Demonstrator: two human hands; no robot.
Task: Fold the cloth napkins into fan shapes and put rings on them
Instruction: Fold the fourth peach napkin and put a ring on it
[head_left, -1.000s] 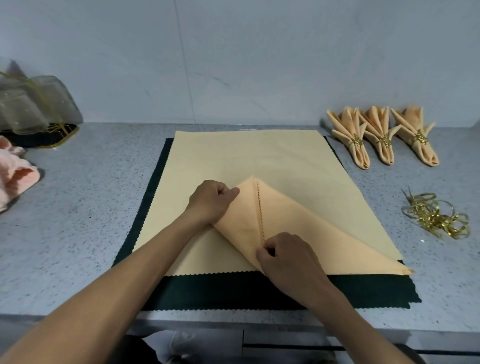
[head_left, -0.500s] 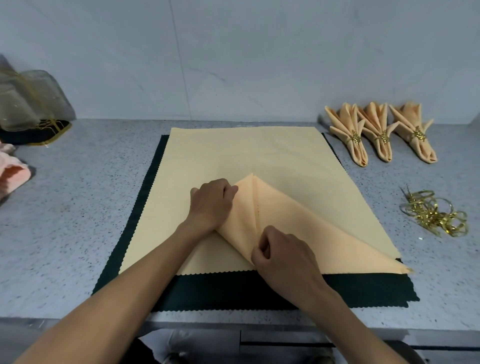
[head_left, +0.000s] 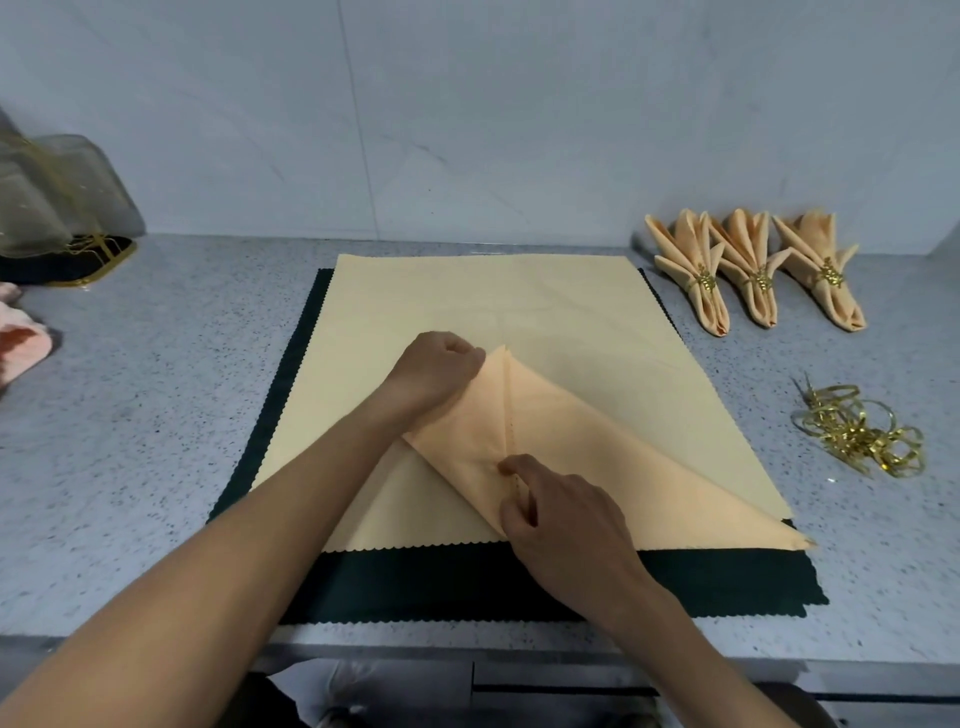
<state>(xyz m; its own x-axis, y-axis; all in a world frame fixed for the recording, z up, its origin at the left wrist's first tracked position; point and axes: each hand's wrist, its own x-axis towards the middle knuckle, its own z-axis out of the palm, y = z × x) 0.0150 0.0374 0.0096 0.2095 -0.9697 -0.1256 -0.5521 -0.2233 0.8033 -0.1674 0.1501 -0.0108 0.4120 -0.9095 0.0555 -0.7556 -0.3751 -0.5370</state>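
A peach cloth napkin (head_left: 613, 452), folded into a triangle with one side turned in along a stitched centre seam, lies on a larger pale yellow cloth (head_left: 488, 301) over a dark green mat (head_left: 519, 582). My left hand (head_left: 434, 371) pinches the folded flap near the napkin's top point. My right hand (head_left: 566, 514) pinches the seam near the lower tip. Three finished fan-folded napkins with gold rings (head_left: 753, 270) lie at the back right. A pile of loose gold rings (head_left: 857, 431) sits to the right of the cloths.
A sheer organza bag on a dark gold-edged tray (head_left: 57, 208) stands at the back left. Pink cloth (head_left: 21, 343) lies at the left edge. The grey speckled counter (head_left: 156, 415) ends at a front edge below the mat; a wall rises behind.
Both hands keep their pinch on the napkin. The left-hand flap has been drawn in closer along the centre seam, and the head view has shifted slightly.
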